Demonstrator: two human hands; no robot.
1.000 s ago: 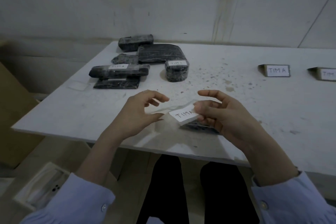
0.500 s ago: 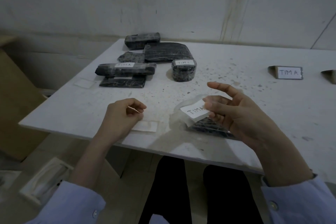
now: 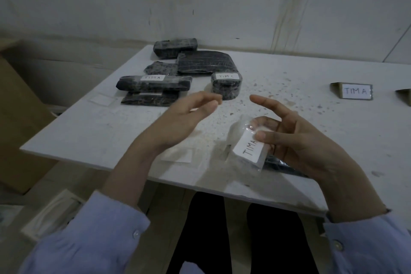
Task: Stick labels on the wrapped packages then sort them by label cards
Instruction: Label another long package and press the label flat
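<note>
right hand (image 3: 295, 140), lower right of centre, pinches a white label (image 3: 248, 148) reading tim a, which is stuck on a wider strip of clear tape. thumb sits on the label's upper end, other fingers curl behind it, index finger sticks out free toward frame centre. label is held tilted above the table (image 3: 89, 131) near its front edge, not touching it. a dark wrapped package (image 3: 281, 164) lies on the table just under that hand, mostly hidden by it. left hand (image 3: 184, 115) at frame centre is above the table, fingers loosely straight and apart, holding nothing, tips blurred. a pale backing sheet (image 3: 178, 155) lies flat on the table below the left wrist, near the front edge. upper middle has a cluster of dark wrapped packages. a long package (image 3: 153, 83) has a tim a label on top and overlaps a flat package (image 3: 149, 99) in front of it, cannot tell if it rests on it. a block package (image 3: 226, 87) is labelled tim c, with a wide package (image 3: 205, 62) just behind it and a small package (image 3: 160, 68) beside that. a far package (image 3: 175, 48) sits nearest the wall. a label card (image 3: 355, 91) reading tim a stands at the right of the frame, well apart from the cluster. a second card (image 3: 403, 97) is cut by the right edge, text not readable. a cardboard box (image 3: 17, 118) is at the left beside the table.
</note>
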